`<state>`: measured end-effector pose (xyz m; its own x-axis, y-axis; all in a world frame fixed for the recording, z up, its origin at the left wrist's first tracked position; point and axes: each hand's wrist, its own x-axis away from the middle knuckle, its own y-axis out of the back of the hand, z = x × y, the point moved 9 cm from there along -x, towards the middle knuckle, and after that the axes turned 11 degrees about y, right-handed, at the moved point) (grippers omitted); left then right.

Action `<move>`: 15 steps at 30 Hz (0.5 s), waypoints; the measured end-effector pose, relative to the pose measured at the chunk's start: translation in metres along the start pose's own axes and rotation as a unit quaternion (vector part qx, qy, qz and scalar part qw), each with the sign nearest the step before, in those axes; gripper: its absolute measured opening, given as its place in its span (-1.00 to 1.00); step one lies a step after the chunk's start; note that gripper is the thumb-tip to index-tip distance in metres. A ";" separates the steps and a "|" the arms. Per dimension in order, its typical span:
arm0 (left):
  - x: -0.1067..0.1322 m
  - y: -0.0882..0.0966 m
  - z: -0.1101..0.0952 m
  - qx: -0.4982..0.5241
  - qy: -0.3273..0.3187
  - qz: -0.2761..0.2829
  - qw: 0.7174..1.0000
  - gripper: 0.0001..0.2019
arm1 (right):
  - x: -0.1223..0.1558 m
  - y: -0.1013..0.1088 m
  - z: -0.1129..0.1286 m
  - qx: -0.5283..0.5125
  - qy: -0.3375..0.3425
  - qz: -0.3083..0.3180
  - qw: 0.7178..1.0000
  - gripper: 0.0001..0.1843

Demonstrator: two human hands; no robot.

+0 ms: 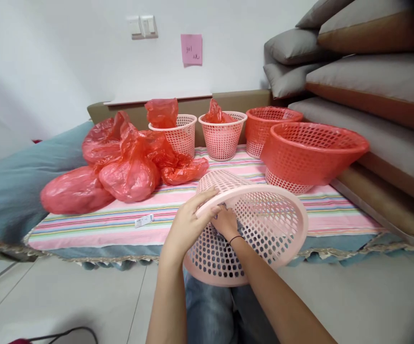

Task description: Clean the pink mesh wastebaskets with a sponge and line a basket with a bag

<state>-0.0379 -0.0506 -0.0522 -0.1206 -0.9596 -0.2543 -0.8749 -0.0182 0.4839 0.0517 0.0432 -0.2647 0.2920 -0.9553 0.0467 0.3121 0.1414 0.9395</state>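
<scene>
A pale pink mesh basket [264, 224] lies tilted on its side against the mattress edge, mouth toward me. My left hand [189, 220] grips its rim at the upper left, fingers curled over the edge. My right hand [224, 222] reaches inside the basket, its fingers closed on something I cannot make out. A black band circles the right wrist.
On the striped sheet [121, 220] lie several red plastic bags [128, 167]. Two pale pink baskets [223, 134] with red bags in them and stacked red baskets [307, 153] stand behind. A small white label [144, 220] lies near the front. Grey cushions [364, 81] are piled at right.
</scene>
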 end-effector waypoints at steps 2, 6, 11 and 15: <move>-0.001 0.002 0.000 0.005 0.002 0.004 1.000 -0.65 | 0.000 0.002 -0.002 -0.008 -0.002 -0.017 1.000 -0.48; -0.010 -0.003 -0.013 -0.039 -0.004 0.043 0.998 -0.72 | -0.002 0.003 -0.002 -0.019 -0.004 -0.031 0.999 -0.51; -0.026 0.007 -0.031 -0.176 0.020 0.050 0.983 -0.78 | -0.004 0.000 0.002 -0.019 -0.026 -0.039 0.999 -0.52; -0.034 0.002 -0.044 -0.173 -0.023 0.082 0.981 -0.66 | -0.005 -0.002 0.007 -0.020 -0.028 -0.042 0.999 -0.54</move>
<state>-0.0149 -0.0301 -0.0053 -0.2742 -0.9442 -0.1827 -0.6320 0.0337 0.7743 0.0435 0.0461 -0.2643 0.2126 -0.9771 -0.0110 0.3685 0.0698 0.9270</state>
